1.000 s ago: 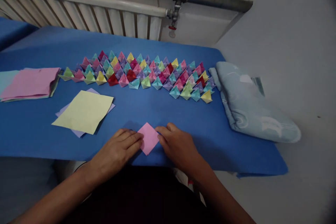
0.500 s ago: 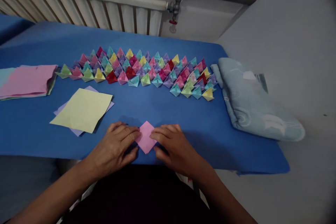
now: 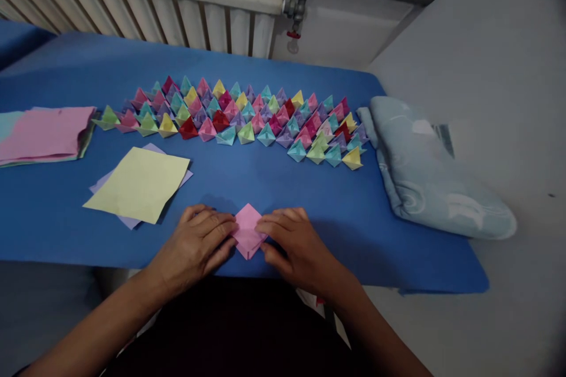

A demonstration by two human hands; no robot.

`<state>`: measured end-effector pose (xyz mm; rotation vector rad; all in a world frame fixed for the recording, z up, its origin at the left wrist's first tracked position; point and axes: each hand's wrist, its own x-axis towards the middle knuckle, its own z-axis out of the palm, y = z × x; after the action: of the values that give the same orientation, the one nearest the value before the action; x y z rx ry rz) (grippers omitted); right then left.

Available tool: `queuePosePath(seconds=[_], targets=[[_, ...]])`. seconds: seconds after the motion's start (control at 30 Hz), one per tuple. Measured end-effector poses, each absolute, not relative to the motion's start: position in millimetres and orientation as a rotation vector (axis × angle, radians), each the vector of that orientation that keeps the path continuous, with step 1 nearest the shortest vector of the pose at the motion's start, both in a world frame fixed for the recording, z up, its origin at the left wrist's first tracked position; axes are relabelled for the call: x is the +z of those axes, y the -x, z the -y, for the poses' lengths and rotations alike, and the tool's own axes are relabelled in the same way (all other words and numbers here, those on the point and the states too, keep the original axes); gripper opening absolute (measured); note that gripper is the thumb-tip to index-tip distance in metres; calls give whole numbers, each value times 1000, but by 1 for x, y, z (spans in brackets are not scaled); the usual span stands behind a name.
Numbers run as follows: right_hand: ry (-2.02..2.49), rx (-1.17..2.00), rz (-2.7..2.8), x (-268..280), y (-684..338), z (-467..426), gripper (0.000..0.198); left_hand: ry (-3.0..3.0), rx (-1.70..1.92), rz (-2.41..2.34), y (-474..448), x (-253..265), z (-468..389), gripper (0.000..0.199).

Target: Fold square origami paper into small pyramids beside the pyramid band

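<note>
A small folded pink paper square [image 3: 247,230] lies like a diamond near the front edge of the blue table [image 3: 274,188]. My left hand [image 3: 194,247] presses its left corner with the fingertips. From the other side my right hand [image 3: 294,244] pinches the right corner between thumb and fingers. Both hands rest on the table and cover the paper's side corners.
Several rows of small folded paper shapes in many colours [image 3: 247,121] stretch across the middle of the table. A yellow sheet on a lilac one [image 3: 137,184] lies to the left. A pink-topped paper stack [image 3: 44,132] sits far left, a folded light blue cloth [image 3: 424,171] at right, a radiator [image 3: 145,12] behind.
Both hands have closed in on the pink paper from its sides, and its lower part now looks slightly lifted and creased. The view has tilted a little.
</note>
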<state>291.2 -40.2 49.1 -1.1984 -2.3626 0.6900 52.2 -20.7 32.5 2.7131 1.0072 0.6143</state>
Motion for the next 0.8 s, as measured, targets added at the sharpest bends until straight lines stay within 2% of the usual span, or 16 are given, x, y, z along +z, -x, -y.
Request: queuePosePath(seconds=[0.33,0.8], targets=[[1357,554,2184,34,-284,40,9,-2634,753,-1161,-56,21,23,12],[1582,562,2004,32,-274,36,14,-2527,765,-1360,-62,19,22,14]])
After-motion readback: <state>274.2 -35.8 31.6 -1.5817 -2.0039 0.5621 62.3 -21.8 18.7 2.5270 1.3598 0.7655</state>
